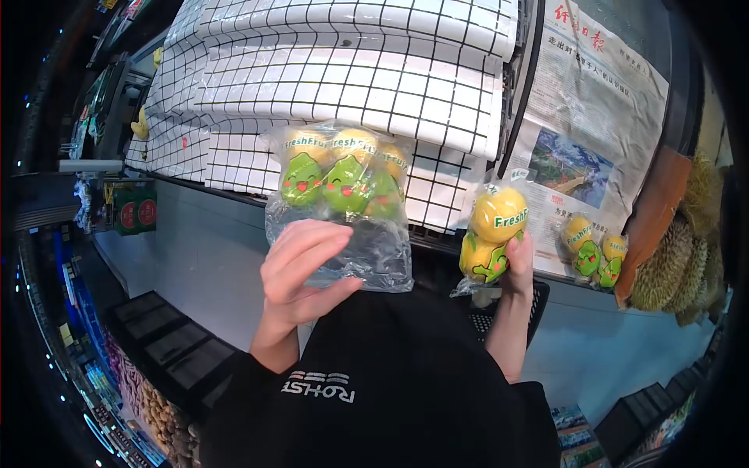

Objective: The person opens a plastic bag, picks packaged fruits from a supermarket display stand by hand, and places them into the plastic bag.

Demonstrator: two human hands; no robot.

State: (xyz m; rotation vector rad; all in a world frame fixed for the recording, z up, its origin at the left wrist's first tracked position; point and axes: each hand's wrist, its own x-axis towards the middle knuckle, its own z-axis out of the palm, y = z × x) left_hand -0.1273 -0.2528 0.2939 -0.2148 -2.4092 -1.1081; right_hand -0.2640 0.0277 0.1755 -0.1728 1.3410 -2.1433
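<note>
In the head view, my right hand [520, 269] is closed around a small clear bag of yellow fruit [495, 222], printed "FreshFruit" with a green cartoon face. My left hand [300, 273] is open, thumb and fingers apart, at the loose lower end of a larger clear bag [374, 242]. Whether its fingertips touch the plastic I cannot tell. That larger bag lies at the front of the checked shelf, with several yellow fruits [343, 144] showing through its upper part behind green cartoon prints.
White grid-patterned sheets [351, 78] cover the stepped shelf. To the right, newspaper [577, 117] lines a neighbouring section, where two small fruit bags [597, 253] sit near the edge. Durians [671, 261] stand at far right. Black crates [175, 343] are at lower left.
</note>
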